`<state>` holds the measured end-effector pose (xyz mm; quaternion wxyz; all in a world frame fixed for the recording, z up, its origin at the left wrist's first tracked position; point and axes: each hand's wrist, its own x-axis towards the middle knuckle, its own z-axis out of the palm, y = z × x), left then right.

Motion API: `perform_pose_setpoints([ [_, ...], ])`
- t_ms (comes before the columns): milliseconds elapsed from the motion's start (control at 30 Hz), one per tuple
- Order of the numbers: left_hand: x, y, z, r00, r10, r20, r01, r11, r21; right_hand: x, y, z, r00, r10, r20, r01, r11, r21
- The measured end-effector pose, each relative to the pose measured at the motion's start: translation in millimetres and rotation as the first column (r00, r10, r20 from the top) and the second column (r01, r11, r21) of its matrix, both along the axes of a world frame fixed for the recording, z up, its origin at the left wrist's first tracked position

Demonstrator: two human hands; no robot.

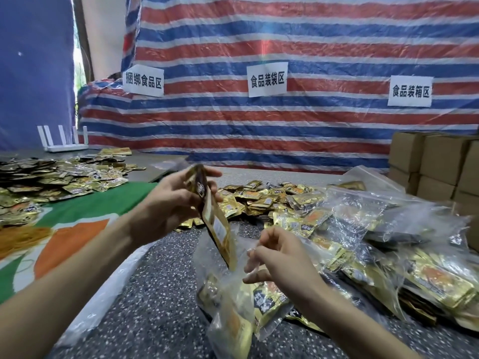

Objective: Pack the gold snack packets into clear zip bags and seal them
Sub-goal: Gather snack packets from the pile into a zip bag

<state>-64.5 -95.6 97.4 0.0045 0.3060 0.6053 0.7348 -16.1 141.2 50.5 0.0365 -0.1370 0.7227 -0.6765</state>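
Zip bag; packets above (left hand)

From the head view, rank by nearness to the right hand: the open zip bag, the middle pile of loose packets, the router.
1. Zip bag: pinched by the right hand, in front.
2. Middle pile: just behind, centre.
3. Router: far back left.

A striped tarp bears three paper signs; cardboard boxes stand right, a white router left.

Striped tarp wall with three paper signs behind a speckled grey table
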Motion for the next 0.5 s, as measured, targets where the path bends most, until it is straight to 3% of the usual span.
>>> perform_pose_setpoints([
  [200,10,21,-20,0.998,-0.017,0.061,0.033,0.961,-0.276,-1,-4,8,0.991,-0.064,-0.120,0.066,0.998,0.014],
  [300,18,21,-10,0.995,0.078,-0.060,-0.098,0.795,-0.599,-4,-3,9,0.986,-0.087,-0.139,0.082,0.996,-0.046],
  [367,21,20,-4,0.964,0.186,-0.191,-0.266,0.632,-0.727,-5,-2,7,0.988,-0.089,-0.123,0.076,0.991,-0.113],
  [400,22,18,-4,0.954,0.233,-0.187,-0.291,0.582,-0.759,-6,0,7,0.991,-0.087,-0.106,0.070,0.986,-0.151],
  [433,22,18,-6,0.956,0.281,-0.085,-0.242,0.592,-0.769,-8,1,7,0.993,-0.082,-0.083,0.065,0.979,-0.192],
  [500,23,19,-14,0.915,0.328,0.236,-0.070,0.704,-0.707,-11,2,8,0.998,-0.063,-0.021,0.055,0.961,-0.271],
])
